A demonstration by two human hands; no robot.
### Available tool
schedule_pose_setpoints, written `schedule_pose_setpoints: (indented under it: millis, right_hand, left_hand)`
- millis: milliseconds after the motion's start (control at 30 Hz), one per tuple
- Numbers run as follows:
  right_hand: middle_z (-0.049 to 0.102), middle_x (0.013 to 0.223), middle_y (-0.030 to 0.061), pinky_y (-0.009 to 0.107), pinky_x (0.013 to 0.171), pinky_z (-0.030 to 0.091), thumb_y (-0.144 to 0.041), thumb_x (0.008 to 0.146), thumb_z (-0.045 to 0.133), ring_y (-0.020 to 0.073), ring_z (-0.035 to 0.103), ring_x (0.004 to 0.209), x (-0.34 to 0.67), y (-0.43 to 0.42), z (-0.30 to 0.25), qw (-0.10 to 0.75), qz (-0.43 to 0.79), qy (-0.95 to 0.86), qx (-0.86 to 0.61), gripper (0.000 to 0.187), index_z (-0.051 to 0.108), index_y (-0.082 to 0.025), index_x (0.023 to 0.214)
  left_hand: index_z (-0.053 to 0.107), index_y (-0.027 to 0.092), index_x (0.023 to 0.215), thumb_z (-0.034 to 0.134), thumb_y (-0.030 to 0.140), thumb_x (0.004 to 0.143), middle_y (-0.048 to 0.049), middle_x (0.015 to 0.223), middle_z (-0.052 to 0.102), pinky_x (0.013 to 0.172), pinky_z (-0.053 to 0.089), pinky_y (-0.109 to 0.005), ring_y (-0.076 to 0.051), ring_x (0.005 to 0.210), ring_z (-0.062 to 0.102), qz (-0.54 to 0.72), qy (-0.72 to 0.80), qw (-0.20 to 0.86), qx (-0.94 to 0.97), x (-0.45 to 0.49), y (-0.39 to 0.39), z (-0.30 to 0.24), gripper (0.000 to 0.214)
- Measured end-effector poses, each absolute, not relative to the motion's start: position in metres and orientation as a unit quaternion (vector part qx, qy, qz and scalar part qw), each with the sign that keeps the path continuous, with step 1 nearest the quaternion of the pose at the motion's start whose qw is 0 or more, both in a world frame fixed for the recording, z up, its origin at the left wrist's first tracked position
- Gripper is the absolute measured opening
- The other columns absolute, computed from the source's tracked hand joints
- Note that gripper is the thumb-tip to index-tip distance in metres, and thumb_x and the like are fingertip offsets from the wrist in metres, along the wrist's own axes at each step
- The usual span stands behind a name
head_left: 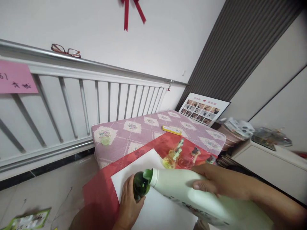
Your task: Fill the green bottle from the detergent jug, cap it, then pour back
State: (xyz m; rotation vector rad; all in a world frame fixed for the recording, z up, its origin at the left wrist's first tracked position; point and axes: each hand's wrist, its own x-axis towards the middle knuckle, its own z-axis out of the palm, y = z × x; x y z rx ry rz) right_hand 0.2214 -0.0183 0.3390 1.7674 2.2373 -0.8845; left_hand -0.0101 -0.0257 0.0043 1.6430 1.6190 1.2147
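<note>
The big pale bottle [177, 183] lies tipped over nearest me, its green spout [148, 174] at the top of the small round green bottle [141, 184]. To pour neatly, I'd say, keep that spout right over the little mouth, tilt slowly, and ease back before the level nears the neck; a heavy bottle could gush. I can't make out any stream from here. The right hand [211, 180] is spread broadly over the pale bottle's upper part, thumb on the near side, holding it. The left hand [130, 203] is curled round the green bottle, fingers along one side and thumb below, steadying it above the white sheet [129, 171]. That sheet rests on a red cloth [96, 188], where a yellow bottle [169, 162] and a pink bottle [186, 160] stand just beyond the pale one. Farther back on the flowered tablecloth [120, 147] are a pale green lid [105, 140] and a slim yellow box [171, 130], with a photo board [203, 108] leaning behind.
</note>
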Motion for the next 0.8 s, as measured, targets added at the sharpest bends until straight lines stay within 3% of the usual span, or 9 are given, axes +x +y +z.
schedule_pose_setpoints:
  millis: [100,200,267,333,500,700,800]
  right_hand:
    - [0.062,0.082,0.0057,0.028,0.055,0.046,-0.072,0.082,0.051,0.0211,0.061,0.071,0.22,-0.018,0.342,-0.001,-0.414,0.715,0.564,0.057,0.063,-0.018,0.096]
    - [0.052,0.068,-0.0027,0.026,0.054,0.039,-0.068,0.083,0.055,0.0133,0.05,0.058,0.216,-0.015,0.34,-0.103,-0.431,0.707,0.552,0.049,0.059,-0.02,0.086]
    - [0.049,0.064,-0.0048,0.026,0.054,0.038,-0.065,0.084,0.056,0.0129,0.048,0.057,0.211,-0.013,0.334,-0.162,-0.425,0.706,0.543,0.045,0.058,-0.021,0.088]
    - [0.054,0.069,-0.0029,0.027,0.058,0.042,-0.062,0.085,0.057,0.0158,0.053,0.063,0.204,-0.009,0.325,-0.218,-0.401,0.712,0.533,0.041,0.059,-0.022,0.093]
    - [0.066,0.106,0.0065,0.036,0.081,0.051,-0.055,0.088,0.057,0.0274,0.063,0.098,0.183,0.014,0.294,-0.338,-0.324,0.726,0.504,0.038,0.057,-0.023,0.11]
    - [0.067,0.104,0.0068,0.041,0.089,0.049,-0.05,0.088,0.058,0.0282,0.062,0.101,0.165,0.059,0.234,-0.438,-0.268,0.702,0.493,0.036,0.056,-0.023,0.111]
    - [0.067,0.102,0.0071,0.04,0.085,0.05,-0.047,0.089,0.053,0.0273,0.063,0.096,0.156,0.075,0.191,-0.468,-0.27,0.677,0.499,0.033,0.054,-0.022,0.109]
  left_hand:
    - [0.036,0.014,0.144,0.061,0.024,0.07,-0.018,0.148,0.049,0.115,0.04,-0.05,-0.032,0.139,0.045,0.44,0.604,0.262,0.611,-0.009,-0.026,0.003,0.079]
    - [0.035,0.011,0.143,0.063,0.023,0.067,-0.0201,0.148,0.05,0.115,0.04,-0.051,-0.032,0.139,0.046,0.426,0.608,0.262,0.616,-0.009,-0.024,0.001,0.082]
    - [0.033,0.011,0.143,0.063,0.024,0.066,-0.0209,0.148,0.049,0.115,0.041,-0.05,-0.032,0.138,0.047,0.414,0.606,0.267,0.625,-0.01,-0.022,-0.003,0.084]
    - [0.032,0.011,0.144,0.065,0.026,0.066,-0.0217,0.148,0.049,0.114,0.042,-0.05,-0.033,0.138,0.048,0.399,0.6,0.272,0.637,-0.012,-0.02,-0.009,0.086]
    - [0.03,0.01,0.143,0.065,0.026,0.062,-0.0243,0.145,0.053,0.111,0.045,-0.052,-0.036,0.133,0.053,0.408,0.612,0.223,0.639,-0.006,-0.019,-0.021,0.09]
    - [0.033,0.011,0.141,0.062,0.023,0.052,-0.0209,0.141,0.056,0.11,0.045,-0.049,-0.036,0.131,0.054,0.433,0.633,0.186,0.614,0.006,-0.021,-0.024,0.094]
    - [0.035,0.01,0.141,0.061,0.024,0.05,-0.0196,0.14,0.057,0.111,0.044,-0.045,-0.036,0.131,0.054,0.429,0.649,0.188,0.599,0.007,-0.02,-0.026,0.095]
